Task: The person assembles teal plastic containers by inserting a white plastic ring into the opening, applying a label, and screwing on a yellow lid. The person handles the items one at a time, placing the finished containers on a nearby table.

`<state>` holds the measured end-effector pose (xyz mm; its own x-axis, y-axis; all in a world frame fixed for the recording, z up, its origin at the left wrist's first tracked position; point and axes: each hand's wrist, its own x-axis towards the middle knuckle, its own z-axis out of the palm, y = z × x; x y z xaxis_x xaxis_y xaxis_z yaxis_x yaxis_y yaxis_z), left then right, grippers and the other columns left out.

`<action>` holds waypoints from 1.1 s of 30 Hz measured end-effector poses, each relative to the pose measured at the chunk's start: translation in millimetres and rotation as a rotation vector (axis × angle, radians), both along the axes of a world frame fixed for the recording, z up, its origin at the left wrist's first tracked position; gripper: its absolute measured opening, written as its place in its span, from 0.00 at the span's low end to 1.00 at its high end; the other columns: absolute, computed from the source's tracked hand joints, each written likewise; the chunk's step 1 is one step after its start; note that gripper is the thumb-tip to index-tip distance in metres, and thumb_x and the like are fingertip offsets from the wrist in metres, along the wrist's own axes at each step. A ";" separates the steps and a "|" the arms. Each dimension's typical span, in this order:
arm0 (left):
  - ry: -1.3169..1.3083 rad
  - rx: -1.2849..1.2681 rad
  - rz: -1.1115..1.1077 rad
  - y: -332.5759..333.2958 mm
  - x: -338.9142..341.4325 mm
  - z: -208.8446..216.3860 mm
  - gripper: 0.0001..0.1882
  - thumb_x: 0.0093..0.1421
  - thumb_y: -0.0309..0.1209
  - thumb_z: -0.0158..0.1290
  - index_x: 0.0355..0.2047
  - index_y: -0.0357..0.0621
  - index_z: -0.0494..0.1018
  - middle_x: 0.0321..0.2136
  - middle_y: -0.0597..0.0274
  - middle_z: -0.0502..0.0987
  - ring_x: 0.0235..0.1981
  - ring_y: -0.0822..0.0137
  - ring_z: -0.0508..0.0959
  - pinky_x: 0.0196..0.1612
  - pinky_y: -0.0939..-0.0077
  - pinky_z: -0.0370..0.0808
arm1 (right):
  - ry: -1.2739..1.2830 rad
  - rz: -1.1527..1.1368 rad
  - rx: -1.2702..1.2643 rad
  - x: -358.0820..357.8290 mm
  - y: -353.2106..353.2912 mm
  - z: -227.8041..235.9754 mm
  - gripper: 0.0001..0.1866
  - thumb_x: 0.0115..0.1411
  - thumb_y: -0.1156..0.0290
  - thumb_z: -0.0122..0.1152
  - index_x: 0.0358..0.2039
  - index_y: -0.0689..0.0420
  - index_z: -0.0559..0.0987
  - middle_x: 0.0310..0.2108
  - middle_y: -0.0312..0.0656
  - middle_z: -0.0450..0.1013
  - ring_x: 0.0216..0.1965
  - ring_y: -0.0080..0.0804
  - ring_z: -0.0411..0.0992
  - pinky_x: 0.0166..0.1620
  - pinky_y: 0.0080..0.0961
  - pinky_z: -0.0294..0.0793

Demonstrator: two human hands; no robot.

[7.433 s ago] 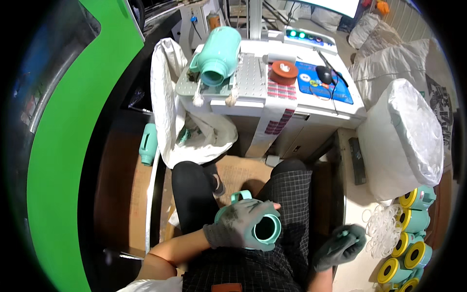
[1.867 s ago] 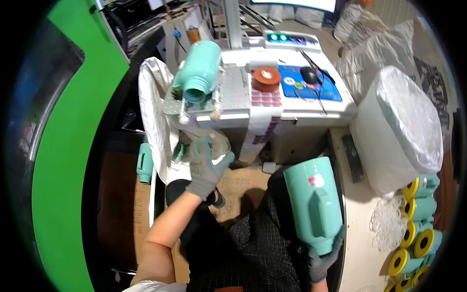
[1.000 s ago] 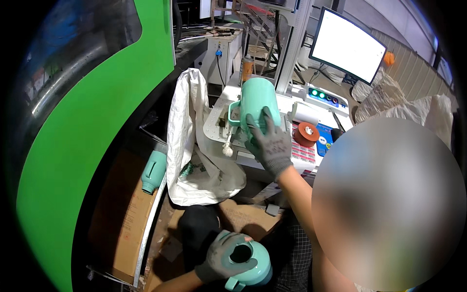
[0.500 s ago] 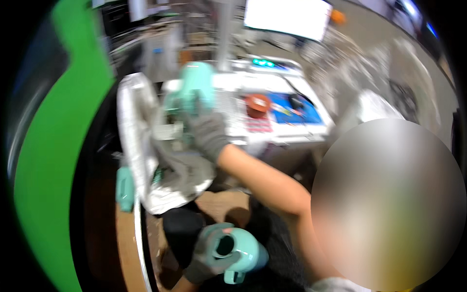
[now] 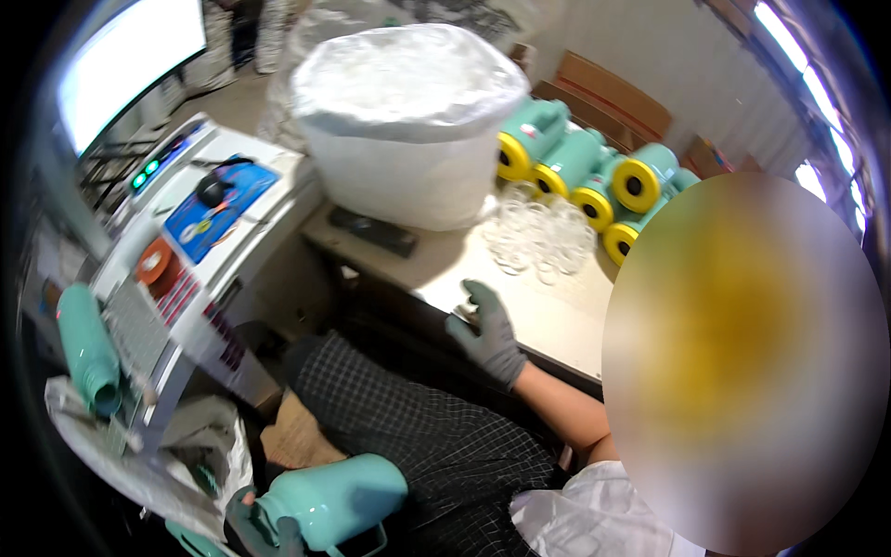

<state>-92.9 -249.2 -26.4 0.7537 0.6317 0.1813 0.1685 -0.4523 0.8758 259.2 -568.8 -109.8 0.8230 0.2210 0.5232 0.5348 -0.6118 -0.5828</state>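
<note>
My left hand (image 5: 264, 524), in a grey glove, grips the neck end of a teal jug (image 5: 334, 501) with a side handle, which lies tilted across my lap. My right hand (image 5: 487, 334), also gloved, hovers at the near edge of the pale table (image 5: 548, 330). Its fingers are apart and I see nothing held in them. Nearest to it is a heap of clear rings (image 5: 540, 237). Behind the rings lie several teal jugs (image 5: 568, 165) with yellow ends. Another teal jug (image 5: 85, 339) rests at the far left beside the white desk.
A large white sack (image 5: 399, 139) stands on the table, with a dark flat object (image 5: 371, 232) before it. The white desk (image 5: 251, 251) carries an orange-brown roll (image 5: 158, 266), a blue mat (image 5: 209, 227) and a screen (image 5: 130, 70). A white bag (image 5: 200, 436) hangs below.
The view has swung to the right. My right hand has left the teal jug by the desk and moved over to the pale table. The left hand still holds its jug.
</note>
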 end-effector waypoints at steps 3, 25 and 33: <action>0.019 -0.033 -0.055 -5.4 17.8 5.7 0.33 0.64 0.39 0.63 0.63 0.34 0.68 0.59 0.49 0.71 0.57 0.54 0.70 0.62 0.59 0.68 | 0.032 -0.320 0.063 14.5 -104.3 2.6 0.34 0.58 0.69 0.71 0.64 0.63 0.71 0.52 0.54 0.73 0.46 0.47 0.75 0.53 0.39 0.77; 0.148 0.540 -0.087 -20.9 27.4 32.5 0.30 0.49 0.33 0.68 0.53 0.40 0.76 0.48 0.48 0.76 0.52 0.45 0.75 0.58 0.52 0.72 | 0.301 -0.644 -0.581 27.9 -514.9 -40.1 0.29 0.65 0.57 0.61 0.63 0.59 0.75 0.53 0.53 0.78 0.52 0.49 0.76 0.57 0.44 0.76; 0.120 0.545 -0.232 -10.5 10.7 43.6 0.33 0.51 0.38 0.70 0.57 0.46 0.75 0.52 0.49 0.74 0.52 0.45 0.73 0.57 0.52 0.73 | 0.070 -0.793 -0.950 -11.4 -294.8 -22.1 0.33 0.55 0.57 0.76 0.59 0.57 0.78 0.53 0.58 0.78 0.48 0.56 0.79 0.49 0.42 0.79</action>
<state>-82.1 -259.7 17.2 0.8958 0.2888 0.3378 0.0952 -0.8672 0.4888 247.8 -863.5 -131.9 0.9222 -0.0834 0.3777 -0.1907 -0.9476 0.2563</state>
